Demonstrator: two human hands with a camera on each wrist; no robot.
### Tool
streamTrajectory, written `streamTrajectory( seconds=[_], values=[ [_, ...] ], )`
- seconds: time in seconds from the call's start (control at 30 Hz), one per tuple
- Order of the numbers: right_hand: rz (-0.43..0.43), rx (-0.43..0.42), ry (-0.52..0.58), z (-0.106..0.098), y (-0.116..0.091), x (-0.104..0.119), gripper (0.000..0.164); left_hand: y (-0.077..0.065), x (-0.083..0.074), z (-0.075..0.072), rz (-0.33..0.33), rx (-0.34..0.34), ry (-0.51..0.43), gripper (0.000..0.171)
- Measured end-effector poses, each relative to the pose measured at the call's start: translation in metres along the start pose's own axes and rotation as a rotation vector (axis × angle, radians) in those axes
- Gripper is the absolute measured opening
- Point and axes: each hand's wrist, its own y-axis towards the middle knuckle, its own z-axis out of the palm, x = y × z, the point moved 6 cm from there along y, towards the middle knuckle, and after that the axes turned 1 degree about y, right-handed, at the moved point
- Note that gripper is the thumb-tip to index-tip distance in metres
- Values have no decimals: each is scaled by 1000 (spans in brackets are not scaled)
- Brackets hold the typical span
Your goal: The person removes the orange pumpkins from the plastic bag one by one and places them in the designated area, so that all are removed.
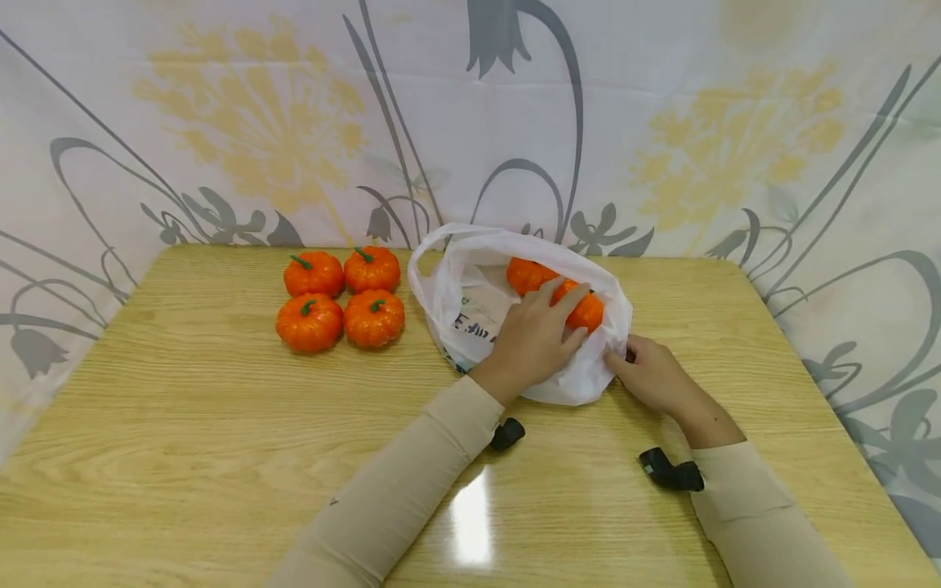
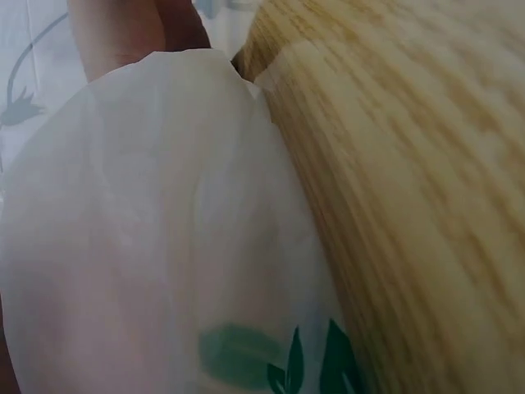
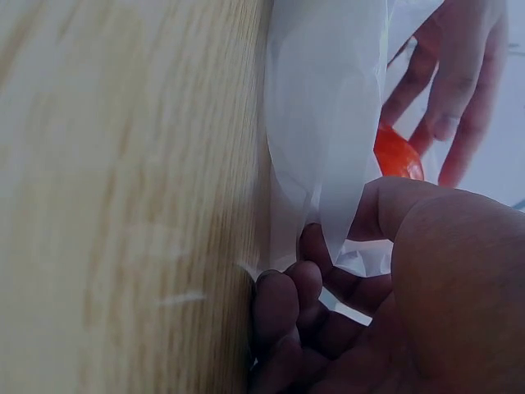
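Observation:
A white plastic bag (image 1: 470, 245) lies on the table with its mouth spread. Inside it are two small orange pumpkins, a back pumpkin (image 1: 524, 276) and a front pumpkin (image 1: 590, 314). My left hand (image 1: 531, 339) reaches into the mouth, its fingers spread over the front pumpkin. In the right wrist view those fingers (image 3: 459, 82) point down, loosely straight, beside the orange skin. At the bag's right side, my right hand (image 1: 654, 376) pinches the rim between thumb and fingers. Bag plastic (image 2: 164, 205) fills much of the left wrist view, hiding the left hand's palm.
Several orange pumpkins with green stems (image 1: 374, 318) stand grouped left of the bag. Black wrist devices (image 1: 671, 471) sit at both forearms. Behind the wooden table (image 1: 184, 392) hangs a floral-patterned cloth (image 1: 441, 122).

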Motion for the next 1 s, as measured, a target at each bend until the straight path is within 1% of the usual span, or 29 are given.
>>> streamTrajectory(
  seconds=[0.2, 0.37, 0.6, 0.7, 0.83, 0.93, 1.0],
  values=[
    [3, 0, -7, 0, 0, 0, 33, -1, 1, 6, -12, 16, 30, 60],
    [1, 2, -4, 0, 0, 0, 33, -3, 1, 8, -20, 5, 47, 54],
    [1, 1, -3, -1, 0, -1, 36, -3, 3, 8, -40, -28, 6, 37],
    [0, 5, -6, -1, 0, 0, 36, -3, 5, 7, -52, -30, -19, 35],
    [2, 6, -2, -1, 0, 0, 36, -2, 6, 8, -72, -42, -44, 42],
    [5, 5, 0, 0, 0, -1, 37, -1, 7, 8, -87, -39, -58, 55],
    [5, 5, 0, 0, 0, -1, 37, -1, 9, 9, -103, -25, -74, 63]
  ],
)
